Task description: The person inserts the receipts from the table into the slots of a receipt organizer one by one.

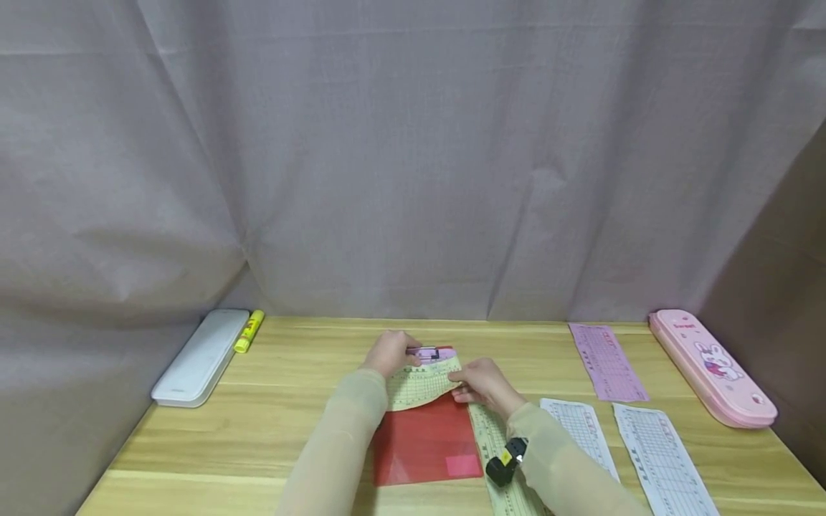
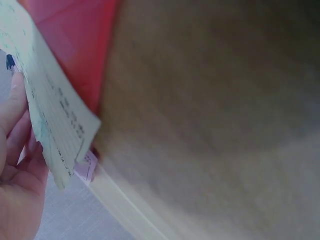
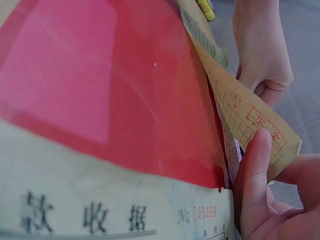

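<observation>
1. The long yellow slip point(image 1: 500, 459) lies flat on the table point(image 1: 290, 423), partly under the right sleeve.
2. The red folder point(image 1: 426, 441) looks glossy and slippery, so it probably slides easily.
3. The right hand point(image 1: 484, 387) pinches the yellow receipt sheet point(image 1: 422, 383) at its right edge; thin paper, limp and easily creased, best held by the edges.
4. The left hand point(image 1: 389, 352) grips the sheet's far-left corner, by the folder's clip point(image 1: 429, 352).

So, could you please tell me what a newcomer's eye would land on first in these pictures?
Probably the red clipboard at the middle of the wooden table, where the left hand and right hand pinch a yellowish printed slip at its top. Next, the pink pencil case with a rabbit, at the far right.
</observation>
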Demonstrator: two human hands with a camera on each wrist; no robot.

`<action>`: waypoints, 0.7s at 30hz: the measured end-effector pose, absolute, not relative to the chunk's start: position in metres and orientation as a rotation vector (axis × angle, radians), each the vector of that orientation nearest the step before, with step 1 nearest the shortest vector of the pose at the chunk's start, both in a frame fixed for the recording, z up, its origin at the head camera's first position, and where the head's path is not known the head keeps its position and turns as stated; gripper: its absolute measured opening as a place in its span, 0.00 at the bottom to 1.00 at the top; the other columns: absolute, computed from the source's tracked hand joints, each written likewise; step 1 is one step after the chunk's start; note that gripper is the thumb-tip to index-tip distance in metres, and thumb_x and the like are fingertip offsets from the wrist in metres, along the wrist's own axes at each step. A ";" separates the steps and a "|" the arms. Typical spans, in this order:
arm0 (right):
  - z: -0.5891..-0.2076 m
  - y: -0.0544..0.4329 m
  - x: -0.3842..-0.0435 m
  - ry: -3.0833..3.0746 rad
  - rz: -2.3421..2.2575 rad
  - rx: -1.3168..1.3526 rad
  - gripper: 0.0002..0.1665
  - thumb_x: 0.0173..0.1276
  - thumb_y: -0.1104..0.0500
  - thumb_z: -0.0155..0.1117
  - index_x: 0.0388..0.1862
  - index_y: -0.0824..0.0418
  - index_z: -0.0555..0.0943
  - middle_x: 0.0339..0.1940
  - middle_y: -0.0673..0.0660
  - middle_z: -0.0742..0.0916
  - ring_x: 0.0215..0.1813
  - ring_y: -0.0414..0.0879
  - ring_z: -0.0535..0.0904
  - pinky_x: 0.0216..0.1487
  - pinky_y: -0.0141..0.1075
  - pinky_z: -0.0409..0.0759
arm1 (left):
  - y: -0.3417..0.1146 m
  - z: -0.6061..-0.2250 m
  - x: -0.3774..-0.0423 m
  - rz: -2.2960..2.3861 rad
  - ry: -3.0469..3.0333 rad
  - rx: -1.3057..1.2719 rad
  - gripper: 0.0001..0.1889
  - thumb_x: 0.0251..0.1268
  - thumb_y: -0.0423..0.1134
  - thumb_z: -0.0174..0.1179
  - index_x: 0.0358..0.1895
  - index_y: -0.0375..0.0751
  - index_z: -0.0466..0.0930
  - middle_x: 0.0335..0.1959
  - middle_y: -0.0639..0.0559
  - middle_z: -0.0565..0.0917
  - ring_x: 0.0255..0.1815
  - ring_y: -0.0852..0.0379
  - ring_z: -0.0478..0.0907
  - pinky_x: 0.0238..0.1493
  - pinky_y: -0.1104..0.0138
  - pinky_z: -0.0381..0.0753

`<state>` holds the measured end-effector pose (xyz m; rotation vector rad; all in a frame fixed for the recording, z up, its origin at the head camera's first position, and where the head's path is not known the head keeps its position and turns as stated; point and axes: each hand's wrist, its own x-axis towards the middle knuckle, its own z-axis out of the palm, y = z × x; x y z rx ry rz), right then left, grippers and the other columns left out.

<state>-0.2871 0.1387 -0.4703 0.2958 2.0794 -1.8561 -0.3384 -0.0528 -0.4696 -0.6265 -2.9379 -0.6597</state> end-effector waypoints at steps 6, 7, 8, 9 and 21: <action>-0.472 0.139 -0.288 2.143 -1.807 0.254 0.09 0.63 0.67 0.63 0.36 0.74 0.76 0.20 0.56 0.81 0.15 0.39 0.76 0.21 0.30 0.82 | -0.050 -0.468 -0.340 -0.496 -2.933 -0.686 0.15 0.52 0.43 0.69 0.44 0.44 0.87 0.41 0.53 0.87 0.45 0.56 0.83 0.50 0.65 0.80; -0.473 0.138 -0.288 2.166 -1.788 0.248 0.09 0.63 0.66 0.63 0.35 0.73 0.76 0.21 0.56 0.81 0.15 0.39 0.77 0.21 0.31 0.82 | -0.049 -0.467 -0.339 -0.471 -2.938 -0.696 0.13 0.53 0.42 0.69 0.42 0.44 0.87 0.40 0.53 0.87 0.43 0.56 0.83 0.48 0.65 0.80; -0.473 0.138 -0.288 2.192 -1.768 0.242 0.09 0.63 0.66 0.64 0.35 0.73 0.76 0.22 0.56 0.82 0.15 0.40 0.77 0.22 0.32 0.82 | -0.048 -0.467 -0.339 -0.438 -2.946 -0.703 0.11 0.55 0.41 0.68 0.41 0.44 0.87 0.38 0.54 0.87 0.42 0.57 0.83 0.47 0.65 0.81; -0.474 0.138 -0.288 2.215 -1.749 0.235 0.09 0.63 0.65 0.64 0.35 0.73 0.76 0.24 0.57 0.82 0.16 0.40 0.78 0.22 0.33 0.83 | -0.047 -0.466 -0.339 -0.401 -2.954 -0.705 0.08 0.56 0.41 0.68 0.38 0.44 0.87 0.36 0.55 0.87 0.40 0.57 0.83 0.46 0.66 0.81; -0.473 0.137 -0.292 2.258 -1.645 0.187 0.11 0.70 0.62 0.57 0.41 0.72 0.71 0.23 0.59 0.81 0.16 0.41 0.78 0.19 0.31 0.81 | -0.040 -0.471 -0.337 -0.193 -2.960 -0.687 0.05 0.63 0.38 0.62 0.38 0.45 0.86 0.34 0.54 0.86 0.41 0.56 0.82 0.46 0.64 0.82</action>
